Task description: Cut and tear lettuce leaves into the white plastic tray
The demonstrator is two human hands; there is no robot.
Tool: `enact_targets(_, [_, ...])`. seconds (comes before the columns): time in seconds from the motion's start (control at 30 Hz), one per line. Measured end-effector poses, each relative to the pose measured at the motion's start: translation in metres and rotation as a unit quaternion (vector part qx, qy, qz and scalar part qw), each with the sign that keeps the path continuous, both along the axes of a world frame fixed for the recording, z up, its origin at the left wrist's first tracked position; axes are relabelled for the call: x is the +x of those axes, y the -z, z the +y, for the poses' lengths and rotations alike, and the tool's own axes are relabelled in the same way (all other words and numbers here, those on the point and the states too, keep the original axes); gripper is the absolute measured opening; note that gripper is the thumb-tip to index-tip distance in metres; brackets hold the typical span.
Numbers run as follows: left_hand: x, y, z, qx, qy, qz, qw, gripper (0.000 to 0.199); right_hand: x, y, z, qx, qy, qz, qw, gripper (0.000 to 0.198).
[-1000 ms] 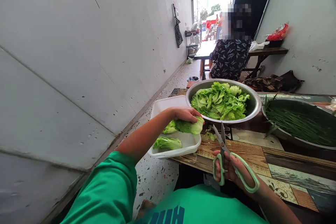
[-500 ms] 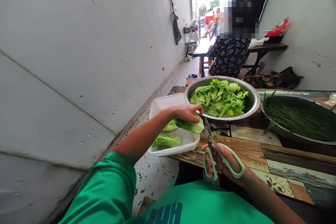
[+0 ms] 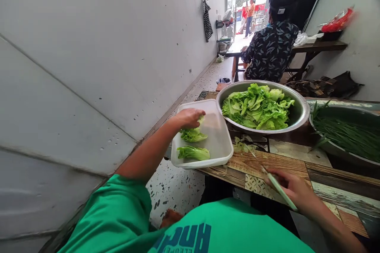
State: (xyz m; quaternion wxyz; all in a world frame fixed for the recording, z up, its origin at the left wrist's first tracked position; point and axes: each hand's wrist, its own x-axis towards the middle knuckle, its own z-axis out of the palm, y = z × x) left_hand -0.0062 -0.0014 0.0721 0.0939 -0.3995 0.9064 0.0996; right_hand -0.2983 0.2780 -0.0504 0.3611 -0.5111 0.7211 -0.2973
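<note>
Left hand (image 3: 189,118) grips a lettuce (image 3: 202,119) over the left side of the tray (image 3: 218,138), where two more lie; its right half is bare. It overhangs the left edge of the bench (image 3: 285,160). Right hand (image 3: 300,193) holds scissors (image 3: 280,191) by the front edge, bare planks between it and the bowl (image 3: 304,114).

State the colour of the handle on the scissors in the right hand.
The scissors' handle is pale green; it shows best in the head view.
</note>
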Motion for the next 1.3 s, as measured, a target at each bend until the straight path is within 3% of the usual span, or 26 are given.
enact_targets(0.1, [0.035, 0.001, 0.019, 0.020, 0.010, 0.052, 0.998, 0.055, -0.039, 0.004, 0.013, 0.035, 0.065, 0.247, 0.966, 0.048])
enact_targets(0.17, [0.060, 0.010, 0.043, -0.012, -0.006, 0.154, 0.988, 0.046, -0.059, 0.005, 0.020, 0.068, 0.089, 0.330, 0.937, 0.049])
enact_targets(0.3, [0.094, 0.055, 0.098, -0.077, -0.089, 0.326, 0.938, 0.034, -0.079, 0.005, 0.020, 0.098, 0.083, 0.384, 0.914, 0.050])
enact_targets(0.43, [0.091, 0.104, 0.137, -0.085, -0.128, 0.395, 0.906, 0.024, -0.079, 0.003, 0.004, 0.069, 0.086, 0.457, 0.883, 0.049])
enact_targets(0.57, [0.077, 0.123, 0.151, -0.071, -0.120, 0.419, 0.897, 0.017, -0.068, -0.006, -0.004, 0.014, 0.056, 0.503, 0.862, 0.045])
enact_targets(0.67, [0.074, 0.121, 0.154, -0.083, -0.104, 0.436, 0.890, 0.021, -0.057, -0.027, -0.006, -0.011, 0.066, 0.482, 0.874, 0.047])
enact_targets(0.77, [0.076, 0.116, 0.154, -0.090, -0.077, 0.434, 0.893, 0.022, -0.047, -0.060, -0.029, -0.119, 0.085, 0.487, 0.861, 0.049])
enact_targets(0.83, [0.077, 0.115, 0.155, -0.092, -0.061, 0.427, 0.898, 0.019, -0.043, -0.083, -0.061, -0.178, 0.062, 0.517, 0.835, 0.049])
enact_targets(0.93, [0.081, 0.118, 0.158, -0.116, -0.047, 0.435, 0.892, 0.014, -0.038, -0.105, -0.130, -0.199, -0.049, 0.556, 0.806, 0.047])
enact_targets(1.1, [0.092, 0.109, 0.157, -0.174, -0.030, 0.435, 0.883, 0.014, -0.022, -0.102, -0.227, -0.121, -0.185, 0.584, 0.781, 0.057])
enact_targets(1.2, [0.093, 0.081, 0.140, -0.191, -0.013, 0.416, 0.889, 0.016, -0.024, -0.090, -0.251, -0.122, -0.225, 0.584, 0.770, 0.049])
enact_targets(1.3, [0.078, 0.046, 0.103, -0.181, 0.015, 0.392, 0.902, 0.021, -0.043, -0.082, -0.259, -0.192, -0.228, 0.549, 0.781, 0.029])
